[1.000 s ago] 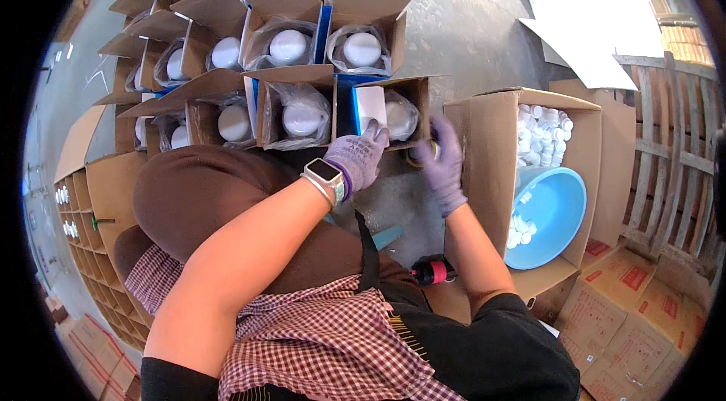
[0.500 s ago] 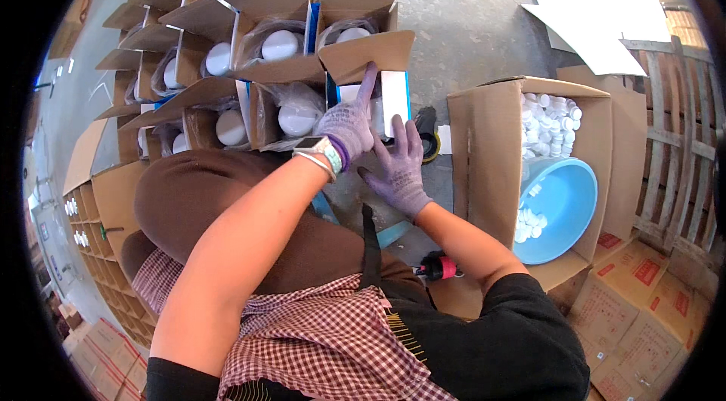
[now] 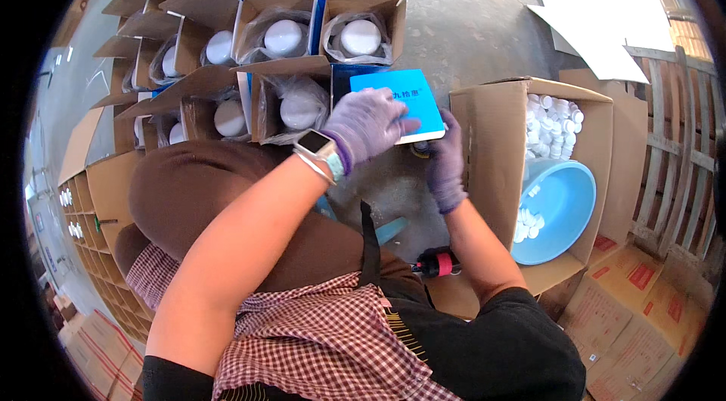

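A blue carton (image 3: 418, 89) sits at the near right end of the rows of cartons, its blue lid face up and a white edge showing toward me. My left hand (image 3: 368, 122), in a purple-grey glove, lies across this lid with its fingers and thumb apart, pressing on the top. At the carton's right corner, my right hand (image 3: 446, 166), gloved alike, grips the edge, its fingertips partly hidden. To the left stands an open carton with a white round-lidded container (image 3: 300, 109) in clear plastic. Behind, another such container (image 3: 361, 38) shows in its open carton.
To my right is a large cardboard box (image 3: 491, 144) holding small white bottles (image 3: 556, 125) and a light blue basin (image 3: 563, 208). A black and pink object (image 3: 439, 263) lies by my lap. Wooden slats (image 3: 681, 136) and stacked cartons (image 3: 624, 295) stand farther right.
The carton's raised brown flap has come down, and its blue lid now faces up. My right hand has moved right to the corner; my left hand has shifted onto the lid.
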The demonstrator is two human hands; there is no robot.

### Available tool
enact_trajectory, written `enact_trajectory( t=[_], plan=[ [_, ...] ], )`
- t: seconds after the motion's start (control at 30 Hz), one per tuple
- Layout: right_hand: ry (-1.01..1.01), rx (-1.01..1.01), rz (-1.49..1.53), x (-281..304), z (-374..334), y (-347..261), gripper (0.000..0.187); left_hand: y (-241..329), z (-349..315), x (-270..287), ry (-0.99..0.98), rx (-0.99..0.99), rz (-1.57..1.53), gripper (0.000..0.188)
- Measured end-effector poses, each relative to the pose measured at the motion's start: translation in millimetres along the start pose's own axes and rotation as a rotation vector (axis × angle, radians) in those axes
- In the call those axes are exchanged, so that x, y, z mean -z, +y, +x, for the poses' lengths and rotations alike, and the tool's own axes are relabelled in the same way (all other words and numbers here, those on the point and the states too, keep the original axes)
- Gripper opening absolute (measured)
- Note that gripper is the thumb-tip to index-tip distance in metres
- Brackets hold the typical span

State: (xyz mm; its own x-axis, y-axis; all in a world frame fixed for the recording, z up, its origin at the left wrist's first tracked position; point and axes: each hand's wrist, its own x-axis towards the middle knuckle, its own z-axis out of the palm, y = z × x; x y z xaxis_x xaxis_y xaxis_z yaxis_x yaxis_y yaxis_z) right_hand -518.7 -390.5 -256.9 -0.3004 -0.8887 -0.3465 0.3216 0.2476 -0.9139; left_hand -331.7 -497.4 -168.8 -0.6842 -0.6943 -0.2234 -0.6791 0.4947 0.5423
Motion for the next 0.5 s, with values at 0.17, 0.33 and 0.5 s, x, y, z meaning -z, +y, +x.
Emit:
enact_trajectory(
  t=[0.17,0.33,0.5],
  plan=[
    [-0.194,-0.063,0.086,31.4,16.8,-8.8,0.05,-4.1,0.8,-40.7,0.063,-0.02,0.222,0.068],
    [-0.118,-0.055,-0.008,17.9,9.2,-11.5,0.046,-1.1,12.5,-42.9,-0.036,0.026,0.286,0.091],
    [-0.105,0.051,-0.283,9.7,6.2,1.0,0.047,-10.6,8.8,-64.9,-0.012,-0.049,0.403,0.093]
  ],
)
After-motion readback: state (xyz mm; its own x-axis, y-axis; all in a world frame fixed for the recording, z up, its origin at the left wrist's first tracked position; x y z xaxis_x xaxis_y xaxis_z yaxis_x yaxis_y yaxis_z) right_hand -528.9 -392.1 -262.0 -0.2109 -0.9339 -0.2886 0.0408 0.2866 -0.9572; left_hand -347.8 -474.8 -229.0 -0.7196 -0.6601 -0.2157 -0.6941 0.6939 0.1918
